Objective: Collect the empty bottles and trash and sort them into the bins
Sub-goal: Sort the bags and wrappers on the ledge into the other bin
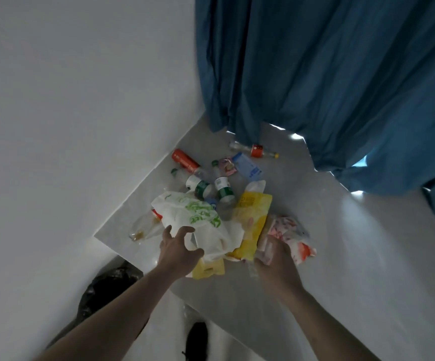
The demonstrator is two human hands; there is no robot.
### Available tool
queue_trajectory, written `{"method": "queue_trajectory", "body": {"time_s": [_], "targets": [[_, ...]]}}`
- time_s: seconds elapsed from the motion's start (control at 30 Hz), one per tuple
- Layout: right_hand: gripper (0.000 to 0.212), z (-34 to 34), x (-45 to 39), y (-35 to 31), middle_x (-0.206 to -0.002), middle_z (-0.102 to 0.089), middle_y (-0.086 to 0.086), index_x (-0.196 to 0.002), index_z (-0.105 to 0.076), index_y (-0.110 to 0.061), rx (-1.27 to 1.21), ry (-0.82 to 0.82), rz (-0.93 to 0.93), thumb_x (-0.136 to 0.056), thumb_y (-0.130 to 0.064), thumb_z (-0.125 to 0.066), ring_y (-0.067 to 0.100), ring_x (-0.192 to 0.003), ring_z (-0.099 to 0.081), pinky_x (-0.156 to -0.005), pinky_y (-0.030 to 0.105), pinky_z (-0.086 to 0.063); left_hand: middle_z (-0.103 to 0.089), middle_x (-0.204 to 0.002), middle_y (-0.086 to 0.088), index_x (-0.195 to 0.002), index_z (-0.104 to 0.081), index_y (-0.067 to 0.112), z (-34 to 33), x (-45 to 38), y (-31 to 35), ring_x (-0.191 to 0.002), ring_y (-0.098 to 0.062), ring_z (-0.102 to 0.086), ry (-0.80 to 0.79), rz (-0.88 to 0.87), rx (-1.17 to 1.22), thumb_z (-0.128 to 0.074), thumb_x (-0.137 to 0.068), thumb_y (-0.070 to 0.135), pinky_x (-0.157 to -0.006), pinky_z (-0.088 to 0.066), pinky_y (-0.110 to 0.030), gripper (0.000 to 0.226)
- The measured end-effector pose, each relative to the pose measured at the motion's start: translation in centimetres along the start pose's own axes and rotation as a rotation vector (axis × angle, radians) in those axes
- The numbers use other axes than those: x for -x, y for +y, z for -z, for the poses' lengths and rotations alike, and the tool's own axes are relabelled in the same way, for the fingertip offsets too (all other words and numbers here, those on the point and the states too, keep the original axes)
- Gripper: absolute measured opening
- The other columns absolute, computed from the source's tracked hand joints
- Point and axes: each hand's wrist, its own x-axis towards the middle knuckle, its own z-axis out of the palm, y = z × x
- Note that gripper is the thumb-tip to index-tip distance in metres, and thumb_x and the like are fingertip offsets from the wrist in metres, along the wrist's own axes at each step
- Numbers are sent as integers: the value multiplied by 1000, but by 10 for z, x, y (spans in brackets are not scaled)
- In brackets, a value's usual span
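A heap of trash lies on a pale grey table (328, 230) in a corner. My left hand (177, 248) hovers with fingers spread over a white plastic bag with green print (193, 217), touching its near edge. My right hand (276, 256) grips a crumpled white and red wrapper (292, 235). A yellow plastic bag (253, 220) lies between the two hands. Behind the bags lie two clear bottles with green labels (223, 188), a red bottle (185, 160), a blue tube (247, 168) and a clear bottle with a red label (255, 151).
A white wall (68, 126) borders the table on the left and a blue curtain (341, 74) hangs behind it. A black bin bag (104, 290) stands on the floor below the table's near left corner. An empty clear bottle (143, 227) lies at the left edge.
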Motion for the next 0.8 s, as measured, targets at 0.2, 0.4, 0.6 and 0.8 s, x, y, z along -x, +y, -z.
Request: {"method": "queue_trajectory", "body": {"time_s": [0.2,0.4,0.6,0.8], "targets": [[67,-23,-92,-11,-125,-62,-1,-133,-48,-27,6,36,-85,-75,-59,-53,27,-112,-61,-86,42,-54,-29,-141,-6,-101,-65,55,-23,-64,11,-118,-35,-52,-140,135,173,-84,-68,39,-96,-55,-46,42],[91,-65,-148,17,-146,-48,8,-151,-25,-21,77,74,-216,-79,-52,-72,35,-127,-53,-98,42,-47,4,-168,0,-138,-54,47,-76,-93,2,-151,-35,-16,-215,92,-11,-75,-78,41,-121,-28,-44,64],[30,-52,-156,55,-85,-65,-2,-90,-59,-27,-78,171,-113,-88,-57,-62,26,-80,-65,-62,36,-51,-43,-152,2,-146,-50,27,-97,-75,8,-139,-27,-42,4,-37,-34,-67,-85,29,-115,-38,-41,64],[15,28,-94,49,-77,-63,0,-81,-60,-22,-195,73,-56,-96,-20,-58,18,-68,-60,-54,33,-40,-60,-130,7,-131,-66,25,-81,-1,48,-121,-20,-58,137,-166,37,-66,-89,21,-99,-42,-23,43]]}}
